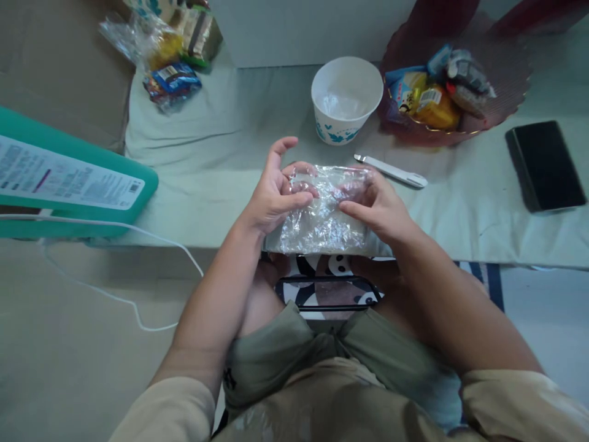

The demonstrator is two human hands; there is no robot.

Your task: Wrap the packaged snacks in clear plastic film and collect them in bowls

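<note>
I hold a crinkled clear plastic bag [322, 215] with both hands over the front edge of a cloth-covered table [207, 153]. My left hand [276, 190] pinches the bag's left upper corner, index finger raised. My right hand [377, 205] grips the bag's right side, fingers partly inside or behind the plastic. What the bag contains cannot be made out.
Behind the bag stand a white paper cup [346, 98] and a dark red basket of wrapped snacks [460, 92]. A white flat tool [391, 170] lies by my right hand. A black phone [545, 164] is at right, a teal box [69, 184] at left, snack packets [170, 43] far left.
</note>
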